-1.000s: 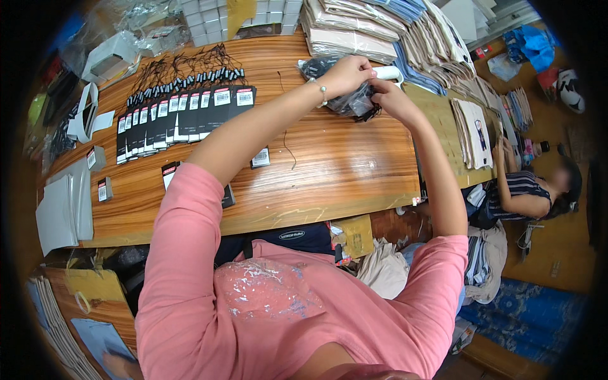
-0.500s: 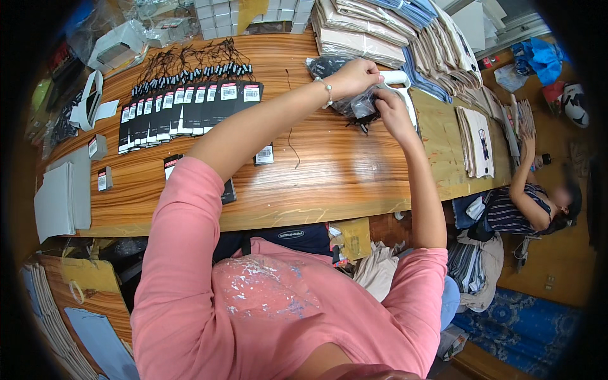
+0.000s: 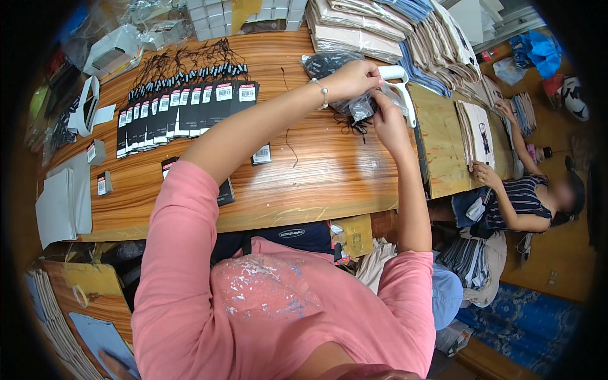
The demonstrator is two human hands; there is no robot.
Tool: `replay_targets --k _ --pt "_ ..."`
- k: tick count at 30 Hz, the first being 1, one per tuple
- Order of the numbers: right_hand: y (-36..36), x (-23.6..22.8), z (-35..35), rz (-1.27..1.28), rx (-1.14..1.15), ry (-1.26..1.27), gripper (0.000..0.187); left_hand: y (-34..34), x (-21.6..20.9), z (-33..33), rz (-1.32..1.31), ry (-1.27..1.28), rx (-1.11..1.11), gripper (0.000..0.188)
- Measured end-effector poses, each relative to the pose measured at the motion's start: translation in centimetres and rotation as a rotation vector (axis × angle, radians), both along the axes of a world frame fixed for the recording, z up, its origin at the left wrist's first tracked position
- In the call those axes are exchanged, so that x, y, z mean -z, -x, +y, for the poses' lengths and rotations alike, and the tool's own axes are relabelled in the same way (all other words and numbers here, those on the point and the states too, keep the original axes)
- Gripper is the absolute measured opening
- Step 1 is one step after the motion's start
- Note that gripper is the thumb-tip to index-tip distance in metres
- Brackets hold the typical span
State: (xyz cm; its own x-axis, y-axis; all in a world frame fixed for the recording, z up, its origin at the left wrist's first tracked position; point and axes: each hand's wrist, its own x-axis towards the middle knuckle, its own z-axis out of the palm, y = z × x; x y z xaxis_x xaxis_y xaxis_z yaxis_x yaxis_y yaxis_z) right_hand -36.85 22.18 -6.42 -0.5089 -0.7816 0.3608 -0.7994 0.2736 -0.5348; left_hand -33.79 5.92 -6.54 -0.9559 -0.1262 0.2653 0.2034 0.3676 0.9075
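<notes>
At the far side of the table, both my hands are on a clear plastic bag (image 3: 358, 111) of black strings. My left hand (image 3: 356, 80) pinches its upper edge, with a beaded bracelet on the wrist. Close by on the right, my right hand (image 3: 390, 121) has its fingers closed on the bag too. Some black strings (image 3: 354, 125) spill out below the bag, while more dark pieces (image 3: 326, 65) show through the plastic left of my left hand. Just behind my hands lies a white plastic handled piece (image 3: 407, 95); I cannot make out what it is.
Overlapping black hang tags (image 3: 190, 114) with strings lie to the left. Folded garments (image 3: 361, 31) are stacked at the back, near white boxes (image 3: 215, 19). Small boxes (image 3: 96, 152) and grey sheets (image 3: 63, 202) sit far left. A co-worker (image 3: 522, 202) handles folded garments (image 3: 475, 136) at right.
My hands stay at the bag, and more black strings show below it. The co-worker has brought a hand down to the near folded garments.
</notes>
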Motion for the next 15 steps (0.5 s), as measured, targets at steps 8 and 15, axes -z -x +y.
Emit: replay_targets --k 8,15 --pt "-0.9 -0.2 0.6 0.077 0.18 0.316 0.014 -0.2 0.3 -0.6 0.041 0.033 0.015 0.024" --pt "0.3 1.5 0.4 -0.015 0.153 0.245 0.021 -0.3 0.0 0.5 0.041 0.011 0.06 0.021"
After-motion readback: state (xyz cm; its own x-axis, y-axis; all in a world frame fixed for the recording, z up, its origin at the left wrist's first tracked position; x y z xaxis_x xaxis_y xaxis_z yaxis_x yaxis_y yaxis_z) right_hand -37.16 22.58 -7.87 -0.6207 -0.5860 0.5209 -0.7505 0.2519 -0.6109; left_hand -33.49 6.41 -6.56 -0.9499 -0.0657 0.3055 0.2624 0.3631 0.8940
